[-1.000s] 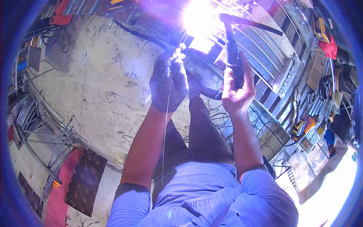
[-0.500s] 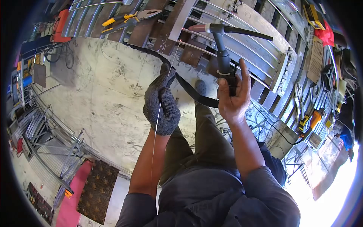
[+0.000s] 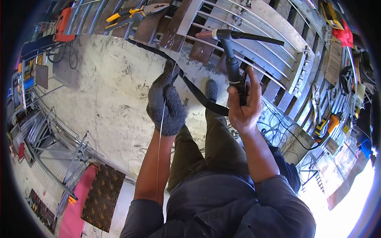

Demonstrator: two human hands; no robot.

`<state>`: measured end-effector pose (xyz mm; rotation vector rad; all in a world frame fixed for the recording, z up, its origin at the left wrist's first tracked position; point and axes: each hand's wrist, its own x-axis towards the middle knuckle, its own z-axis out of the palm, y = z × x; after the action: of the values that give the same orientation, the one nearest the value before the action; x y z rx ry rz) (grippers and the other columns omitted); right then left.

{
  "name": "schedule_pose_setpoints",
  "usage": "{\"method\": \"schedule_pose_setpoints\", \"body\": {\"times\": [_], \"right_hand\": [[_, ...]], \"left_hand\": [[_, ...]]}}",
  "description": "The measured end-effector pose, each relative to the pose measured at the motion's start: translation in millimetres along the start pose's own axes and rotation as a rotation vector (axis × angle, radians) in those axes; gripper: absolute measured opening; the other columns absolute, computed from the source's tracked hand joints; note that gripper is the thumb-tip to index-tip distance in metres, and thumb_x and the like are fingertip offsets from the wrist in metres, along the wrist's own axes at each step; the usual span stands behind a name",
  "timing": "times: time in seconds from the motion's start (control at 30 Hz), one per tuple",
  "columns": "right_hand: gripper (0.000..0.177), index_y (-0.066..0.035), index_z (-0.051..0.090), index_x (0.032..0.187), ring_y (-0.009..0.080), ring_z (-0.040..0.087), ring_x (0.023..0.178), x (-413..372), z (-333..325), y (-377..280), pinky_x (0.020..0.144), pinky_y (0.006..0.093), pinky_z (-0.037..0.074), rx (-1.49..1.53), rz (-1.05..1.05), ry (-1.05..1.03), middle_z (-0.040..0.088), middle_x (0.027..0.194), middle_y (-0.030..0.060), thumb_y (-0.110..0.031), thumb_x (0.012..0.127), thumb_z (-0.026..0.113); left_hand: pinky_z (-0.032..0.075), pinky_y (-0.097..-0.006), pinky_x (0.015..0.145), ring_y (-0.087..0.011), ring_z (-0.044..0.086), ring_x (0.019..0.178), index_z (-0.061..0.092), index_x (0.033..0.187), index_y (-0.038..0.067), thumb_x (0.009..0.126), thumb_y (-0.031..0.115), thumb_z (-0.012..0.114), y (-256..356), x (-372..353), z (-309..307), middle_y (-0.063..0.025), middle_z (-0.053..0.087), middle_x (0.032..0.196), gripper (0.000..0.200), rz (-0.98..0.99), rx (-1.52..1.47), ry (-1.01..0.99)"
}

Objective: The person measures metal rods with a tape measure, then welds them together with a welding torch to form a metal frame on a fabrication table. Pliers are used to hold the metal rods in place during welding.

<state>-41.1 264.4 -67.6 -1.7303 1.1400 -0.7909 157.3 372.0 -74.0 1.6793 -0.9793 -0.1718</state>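
My left hand (image 3: 166, 99), in a dark knitted glove, is closed around a thin metal filler rod (image 3: 159, 158). The rod runs from beside my forearm up past the thumb toward the edge of a metal grille (image 3: 234, 47). My bare right hand (image 3: 245, 105) grips the handle of a black TIG welding torch (image 3: 232, 65). Its reddish nozzle (image 3: 204, 35) points left, over the grille's bars, and its long black back cap points right. From under the right hand a black sleeved cable (image 3: 194, 89) passes behind the gloved hand.
Combination pliers (image 3: 137, 16) with yellow-and-grey handles lie on the slatted bench at the upper left. On the right are locking pliers (image 3: 315, 99) and a yellow tape measure (image 3: 320, 129). Metal racks (image 3: 59, 154) stand at the left. Loose cables (image 3: 278, 123) lie beside my legs.
My left hand has shifted slightly left with the rod, whose upper end is a little farther left. The torch has moved slightly down and left in view. Both grips stay the same.
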Motion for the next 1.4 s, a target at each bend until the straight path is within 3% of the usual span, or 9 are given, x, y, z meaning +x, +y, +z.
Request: {"method": "schedule_pose_setpoints", "body": {"times": [0.03, 0.13, 0.23, 0.33, 0.57, 1.07, 1.4], "right_hand": [[0.069, 0.007, 0.049, 0.165, 0.0395, 0.07, 0.138, 0.3, 0.3, -1.3, 0.114, 0.0425, 0.056, -0.01, -0.006, -0.001, 0.066, 0.154, 0.0305, -0.008, 0.103, 0.077], [0.07, 0.006, 0.049, 0.165, 0.0395, 0.071, 0.138, 1.7, 0.8, -2.3, 0.113, 0.0421, 0.056, -0.034, -0.03, -0.009, 0.066, 0.153, 0.0303, -0.009, 0.103, 0.078], [0.07, 0.004, 0.049, 0.165, 0.0392, 0.071, 0.137, 3.2, 2.0, -0.4, 0.112, 0.0419, 0.056, -0.025, -0.05, -0.009, 0.067, 0.153, 0.0296, -0.011, 0.103, 0.078], [0.071, 0.003, 0.05, 0.165, 0.0387, 0.072, 0.137, 8.8, 2.3, -3.7, 0.112, 0.0417, 0.056, -0.021, -0.078, -0.01, 0.068, 0.152, 0.029, -0.014, 0.103, 0.079], [0.07, 0.002, 0.051, 0.166, 0.0294, 0.071, 0.134, 18.2, -0.9, 6.2, 0.113, 0.0382, 0.054, 0.004, -0.082, -0.036, 0.069, 0.151, 0.0249, -0.018, 0.106, 0.08], [0.068, 0.0, 0.054, 0.166, 0.0194, 0.072, 0.118, 18.0, -2.6, 4.7, 0.104, 0.0345, 0.056, 0.017, -0.02, -0.05, 0.073, 0.143, 0.0193, -0.007, 0.103, 0.081], [0.069, -0.002, 0.053, 0.167, 0.019, 0.072, 0.117, 17.8, -2.1, 3.1, 0.104, 0.034, 0.056, -0.002, -0.013, -0.053, 0.074, 0.142, 0.0194, -0.007, 0.103, 0.08]], "left_hand": [[0.059, -0.0442, 0.11, -0.0385, 0.075, 0.128, 0.068, 0.138, -0.007, 0.116, 0.007, 0.055, -0.9, -0.8, 1.2, -0.0256, 0.076, 0.137, 0.029, -0.01, -0.028, 0.035], [0.066, -0.0482, 0.107, -0.0401, 0.076, 0.125, 0.058, 0.14, -0.012, 0.119, 0.006, 0.046, -0.4, 2.3, -5.5, -0.0319, 0.069, 0.144, 0.03, 0.031, 0.062, -0.056], [0.065, -0.0471, 0.107, -0.0397, 0.077, 0.124, 0.059, 0.141, -0.011, 0.118, 0.006, 0.047, -3.5, -0.3, -6.5, -0.0307, 0.07, 0.145, 0.03, 0.016, 0.073, -0.061], [0.06, -0.0432, 0.109, -0.0381, 0.075, 0.128, 0.068, 0.14, -0.007, 0.113, 0.002, 0.057, -4.2, -2.6, -2.5, -0.0255, 0.076, 0.138, 0.03, -0.029, 0.019, 0.028], [0.06, -0.0436, 0.109, -0.0391, 0.075, 0.128, 0.069, 0.14, -0.006, 0.111, 0.001, 0.058, -0.6, 0.5, -6.3, -0.0253, 0.075, 0.14, 0.031, -0.007, 0.085, -0.007], [0.06, -0.0437, 0.11, -0.0412, 0.074, 0.131, 0.066, 0.14, -0.006, 0.109, -0.004, 0.059, 0.9, 2.4, -11.6, -0.0283, 0.071, 0.146, 0.032, 0.002, 0.084, -0.056], [0.059, -0.0437, 0.109, -0.0421, 0.073, 0.132, 0.067, 0.141, -0.004, 0.108, -0.002, 0.061, 0.2, 2.5, -12.9, -0.0277, 0.072, 0.146, 0.033, -0.011, 0.067, -0.058]]}}
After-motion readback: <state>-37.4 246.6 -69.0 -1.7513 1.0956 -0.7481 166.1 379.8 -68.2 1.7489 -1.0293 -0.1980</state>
